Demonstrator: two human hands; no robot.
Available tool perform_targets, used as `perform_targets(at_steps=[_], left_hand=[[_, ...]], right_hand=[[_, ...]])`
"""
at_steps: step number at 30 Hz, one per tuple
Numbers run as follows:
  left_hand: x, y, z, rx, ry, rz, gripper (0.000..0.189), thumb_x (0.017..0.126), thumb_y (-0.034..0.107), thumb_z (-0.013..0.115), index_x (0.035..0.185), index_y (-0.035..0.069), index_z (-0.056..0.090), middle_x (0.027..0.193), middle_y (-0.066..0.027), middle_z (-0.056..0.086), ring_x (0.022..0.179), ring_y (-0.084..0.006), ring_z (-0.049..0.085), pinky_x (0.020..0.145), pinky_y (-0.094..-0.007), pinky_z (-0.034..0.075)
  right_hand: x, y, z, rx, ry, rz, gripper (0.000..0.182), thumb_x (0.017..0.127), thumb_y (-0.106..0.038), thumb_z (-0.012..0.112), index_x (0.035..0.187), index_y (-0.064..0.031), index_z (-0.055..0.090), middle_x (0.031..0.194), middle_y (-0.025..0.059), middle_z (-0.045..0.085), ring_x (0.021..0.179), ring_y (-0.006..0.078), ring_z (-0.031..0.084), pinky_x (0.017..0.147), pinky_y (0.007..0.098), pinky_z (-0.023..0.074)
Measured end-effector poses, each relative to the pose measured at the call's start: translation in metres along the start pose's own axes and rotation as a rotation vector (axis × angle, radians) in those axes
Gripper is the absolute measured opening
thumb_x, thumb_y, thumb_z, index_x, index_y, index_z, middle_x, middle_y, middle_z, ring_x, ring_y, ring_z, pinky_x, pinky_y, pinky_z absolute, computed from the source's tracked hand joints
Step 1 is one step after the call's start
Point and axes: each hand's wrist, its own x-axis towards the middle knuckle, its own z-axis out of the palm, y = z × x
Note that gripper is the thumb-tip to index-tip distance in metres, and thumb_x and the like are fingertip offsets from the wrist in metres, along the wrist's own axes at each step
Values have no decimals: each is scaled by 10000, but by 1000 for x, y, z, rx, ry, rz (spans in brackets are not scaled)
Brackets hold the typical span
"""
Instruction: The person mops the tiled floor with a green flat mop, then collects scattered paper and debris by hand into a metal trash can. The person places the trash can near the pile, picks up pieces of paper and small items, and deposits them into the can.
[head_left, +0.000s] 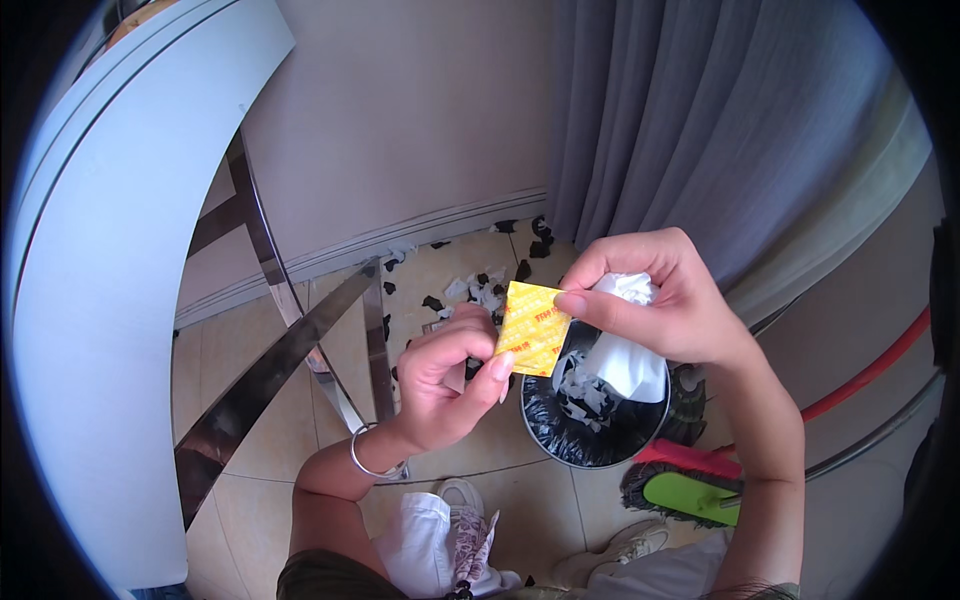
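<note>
A small yellow plaster wrapper or packet (534, 328) with red printing is held flat between both hands. My left hand (454, 379) pinches its lower left corner between thumb and fingers, and a silver bangle circles that wrist. With thumb and forefinger my right hand (645, 300) grips the packet's upper right corner. The same right hand also keeps a crumpled white tissue or paper (630, 367) under its curled fingers, hanging down. Below it stands a round bin (555, 442) lined with a black bag, with torn white scraps (589, 394) inside.
Black and white scraps (480, 289) litter the tiled floor by the wall. A white table (112, 300) on crossed metal legs (277, 360) stands at left. Grey curtains (660, 112) hang behind. A green-headed broom (686, 495) and a red brush (694, 456) lie right of the bin.
</note>
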Motion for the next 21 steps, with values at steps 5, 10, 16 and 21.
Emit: perform_targets(at_steps=[5,10,16,21], left_hand=[[0,-30,16,324,-287,146,119,830,82,668,756,55,579,664,-8,545,581,-162,510,731,-328,373],[3,-70,29,382,-430,-147,446,851,123,692,1267,64,541,852,-23,583,703,-104,549,788,-301,438],[-17,-258,-74,513,160,-337,444,795,84,724,1202,63,548,1044,-99,559,820,-204,600,725,-306,502],[-86,-335,-140,966,22,-1169,989,577,281,889,1400,136,360,1254,-194,452,1176,-336,476,1015,-399,404]], right_hand=[[8,5,-15,-217,194,11,163,870,-130,649,901,28,675,777,23,654,745,67,574,667,238,473],[9,27,-26,-201,229,63,197,883,-160,631,920,28,674,786,34,659,755,73,578,693,240,476],[9,35,-22,-278,169,87,196,884,-158,625,936,25,672,803,50,666,771,92,586,728,262,486],[12,43,-22,-241,151,117,178,894,-146,617,927,20,673,810,42,666,765,85,578,716,259,482]])
